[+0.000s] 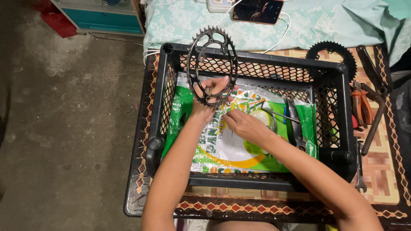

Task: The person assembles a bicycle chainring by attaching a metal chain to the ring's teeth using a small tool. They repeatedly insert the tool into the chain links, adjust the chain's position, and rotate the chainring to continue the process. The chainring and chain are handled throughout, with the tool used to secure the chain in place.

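A concrete floor [64, 107] fills the left of the view. Beside it stands a low table [385, 171] with a patterned top, and behind that lies a pale green cloth [317, 25] with a phone [257, 10] on it.

On the table sits a black mesh crate [257, 66]. A green and white plastic sack [222, 147] lines its bottom, and a dark tool [295, 122] lies on the sack's right side.

The left hand [207, 96] is closed around the lower rim of a large black chainring [212, 66], holding it upright over the crate's far left corner, teeth rising above the wall. The right hand [244, 126] rests low over the sack, just beside the left, fingers curled toward the ring's bottom edge; it may be pinching something small there, but the view is too poor to tell.

A second chainring [332, 53] lies on the table behind the crate's far right corner. To the right of the crate lie orange-handled pliers [361, 105], a long dark wrench [376, 115], and a small spanner [359, 171].
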